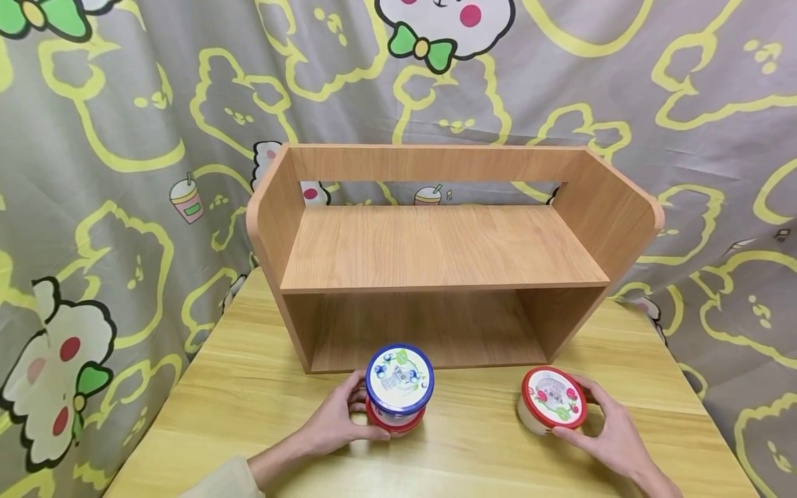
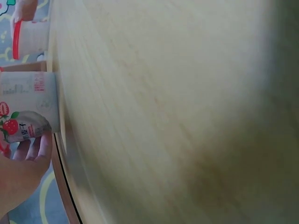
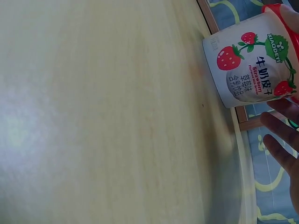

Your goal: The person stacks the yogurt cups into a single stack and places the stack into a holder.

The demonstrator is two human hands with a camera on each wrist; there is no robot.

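Note:
In the head view, a blue-lidded tub with blueberries on its lid [image 1: 400, 379] sits on top of a red-lidded strawberry tub [image 1: 398, 427]. My left hand [image 1: 341, 419] grips the lower tub from the left, thumb in front and fingers behind. The left wrist view shows that tub's white side [image 2: 29, 105] with strawberry print, the fingers curled against it. To the right, my right hand [image 1: 613, 432] holds another red-lidded strawberry tub [image 1: 553, 401] between thumb and fingers. Its printed side [image 3: 252, 63] faces the right wrist camera, with some fingers spread beside it.
A wooden two-level shelf [image 1: 445, 245] stands behind the tubs, its lower front edge close to the stacked pair. Both tubs' places lie on a light wooden table [image 1: 473, 449]. A patterned grey curtain [image 1: 137, 228] hangs around the back and sides.

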